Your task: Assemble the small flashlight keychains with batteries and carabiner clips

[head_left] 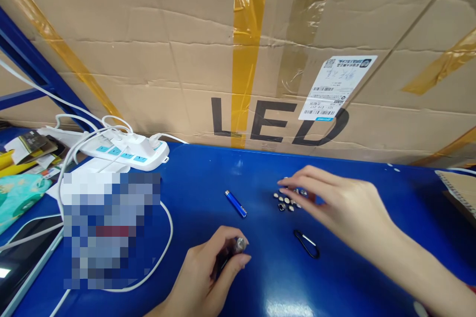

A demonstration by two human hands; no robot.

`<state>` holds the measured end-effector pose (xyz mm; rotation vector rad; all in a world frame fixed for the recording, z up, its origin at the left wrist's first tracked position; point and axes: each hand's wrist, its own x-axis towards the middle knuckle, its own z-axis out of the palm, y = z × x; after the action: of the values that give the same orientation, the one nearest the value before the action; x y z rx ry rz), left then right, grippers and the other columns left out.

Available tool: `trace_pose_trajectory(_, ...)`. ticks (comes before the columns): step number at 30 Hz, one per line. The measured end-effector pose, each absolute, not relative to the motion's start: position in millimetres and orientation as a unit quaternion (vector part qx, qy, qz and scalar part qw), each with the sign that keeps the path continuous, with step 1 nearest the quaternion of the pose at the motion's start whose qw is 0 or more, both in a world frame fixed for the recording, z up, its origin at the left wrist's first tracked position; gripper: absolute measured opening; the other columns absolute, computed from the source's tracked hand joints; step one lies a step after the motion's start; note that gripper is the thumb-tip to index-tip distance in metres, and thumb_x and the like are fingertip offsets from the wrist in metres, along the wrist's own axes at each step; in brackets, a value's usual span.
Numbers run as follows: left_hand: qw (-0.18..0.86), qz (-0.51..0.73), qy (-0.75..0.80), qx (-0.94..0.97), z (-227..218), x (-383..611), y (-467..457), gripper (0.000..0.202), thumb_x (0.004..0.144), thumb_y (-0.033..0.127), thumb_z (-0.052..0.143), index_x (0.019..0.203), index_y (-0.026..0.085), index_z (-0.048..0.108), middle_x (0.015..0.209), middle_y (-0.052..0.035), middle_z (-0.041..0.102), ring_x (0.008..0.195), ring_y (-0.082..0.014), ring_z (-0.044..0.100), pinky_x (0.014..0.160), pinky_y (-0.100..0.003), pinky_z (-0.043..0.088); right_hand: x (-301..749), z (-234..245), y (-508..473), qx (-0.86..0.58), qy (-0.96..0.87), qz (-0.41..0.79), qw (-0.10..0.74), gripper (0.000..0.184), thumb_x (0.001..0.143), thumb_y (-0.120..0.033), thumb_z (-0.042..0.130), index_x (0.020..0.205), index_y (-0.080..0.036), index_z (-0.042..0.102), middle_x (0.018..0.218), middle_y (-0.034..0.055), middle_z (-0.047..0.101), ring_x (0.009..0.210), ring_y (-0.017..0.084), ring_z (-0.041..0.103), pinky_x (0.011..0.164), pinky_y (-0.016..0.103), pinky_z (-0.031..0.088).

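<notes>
My left hand (211,267) is closed around a dark cylinder (240,244) with a shiny, silvery round end facing up. The rest of that cylinder is hidden in the palm. At the right, my right hand (330,193) reaches over a cluster of small, shiny, button-like pieces (286,200). Its thumb and fingertips come close together in a pinch above the pieces; what lies between them is too small to make out. Between the hands lie a short blue tube (235,203) with a metallic tip and, nearer me, a black carabiner (306,244) with a silver gate.
A large cardboard box (178,59) marked LED stands along the back of the blue table (208,168). On the left are a white power strip (158,156), looping white cables (171,228), a pixelated area and a dark-screened device (29,252). A cardboard piece (455,188) sits far right.
</notes>
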<state>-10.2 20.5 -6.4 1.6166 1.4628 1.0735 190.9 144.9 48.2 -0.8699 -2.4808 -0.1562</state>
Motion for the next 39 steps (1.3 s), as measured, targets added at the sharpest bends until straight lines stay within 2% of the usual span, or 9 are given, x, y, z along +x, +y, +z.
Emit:
trace_pose_trajectory(3,0.375,0.418,0.568,0.602,-7.3,-8.4,19.1,0.011,0.088,0.027,0.046,0.090,0.021,0.054,0.063,0.0029,0.056,0.052,-0.0086,0.049,0.051,-0.016,0.039,203.9,38.1,168.6,-0.369,-0.912,-0.090,0.157,0.023,0.089,-0.030,0.047,0.087,-0.026,0.069,0.089,-0.0010,0.068,0.059,0.011,0.064,0.040,0.021,0.034)
trace_pose_trajectory(5,0.378,0.419,0.574,0.593,-6.7,-7.6,19.1,0.009,0.087,0.028,0.046,0.088,0.021,0.052,0.063,0.0032,0.057,0.054,-0.0086,0.049,0.051,-0.016,0.038,206.5,28.6,178.3,-0.358,-0.927,-0.042,0.101,0.017,0.087,-0.029,0.053,0.089,-0.029,0.070,0.092,-0.0028,0.068,0.066,0.012,0.066,0.045,0.019,0.036)
trace_pose_trajectory(8,0.391,0.414,0.585,0.577,-4.5,-7.2,19.3,0.009,0.087,0.029,0.044,0.088,0.022,0.049,0.063,0.0039,0.057,0.053,-0.0083,0.048,0.051,-0.016,0.037,202.3,17.6,182.5,-0.355,-0.932,0.015,0.067,0.015,0.085,-0.031,0.056,0.092,-0.032,0.069,0.095,-0.0052,0.067,0.071,0.011,0.066,0.049,0.018,0.038)
trace_pose_trajectory(12,0.414,0.400,0.583,0.573,-2.6,-7.2,18.9,0.011,0.089,0.031,0.040,0.090,0.022,0.047,0.061,0.0047,0.057,0.048,-0.0079,0.043,0.048,-0.017,0.033,193.0,12.5,179.7,-0.368,-0.927,0.036,0.059,0.016,0.086,-0.033,0.056,0.093,-0.031,0.070,0.093,-0.0040,0.067,0.065,0.010,0.065,0.048,0.019,0.038)
trace_pose_trajectory(17,0.413,0.396,0.585,0.575,-5.1,-7.4,20.7,0.009,0.088,0.030,0.041,0.088,0.022,0.046,0.059,0.0043,0.057,0.053,-0.0097,0.050,0.055,-0.020,0.034,187.4,11.3,178.2,-0.389,-0.916,0.054,0.075,0.011,0.081,-0.030,0.060,0.080,-0.028,0.071,0.086,-0.0048,0.068,0.059,0.009,0.063,0.043,0.017,0.035)
trace_pose_trajectory(20,0.417,0.390,0.585,0.576,-6.6,-8.4,22.7,0.009,0.088,0.029,0.040,0.088,0.022,0.045,0.060,0.0042,0.057,0.052,-0.0098,0.048,0.054,-0.020,0.033,185.4,9.8,176.6,-0.413,-0.905,0.069,0.080,0.009,0.078,-0.029,0.060,0.077,-0.027,0.069,0.082,-0.0042,0.068,0.058,0.010,0.063,0.042,0.017,0.034)
trace_pose_trajectory(31,0.424,0.379,0.573,0.590,-5.2,-9.4,21.9,0.010,0.089,0.027,0.036,0.089,0.022,0.044,0.063,0.0040,0.053,0.057,-0.0103,0.045,0.056,-0.021,0.031,183.9,7.9,175.6,-0.440,-0.894,0.076,0.043,0.011,0.085,-0.032,0.056,0.083,-0.026,0.065,0.085,-0.0039,0.067,0.068,0.013,0.065,0.048,0.020,0.037)
trace_pose_trajectory(39,0.420,0.392,0.579,0.578,-4.5,-8.1,21.8,0.012,0.089,0.029,0.038,0.089,0.022,0.048,0.063,0.0044,0.053,0.057,-0.0103,0.045,0.057,-0.021,0.031,183.6,7.8,173.6,-0.432,-0.899,0.066,0.037,0.012,0.085,-0.031,0.055,0.082,-0.024,0.065,0.082,-0.0026,0.067,0.063,0.013,0.064,0.047,0.020,0.035)
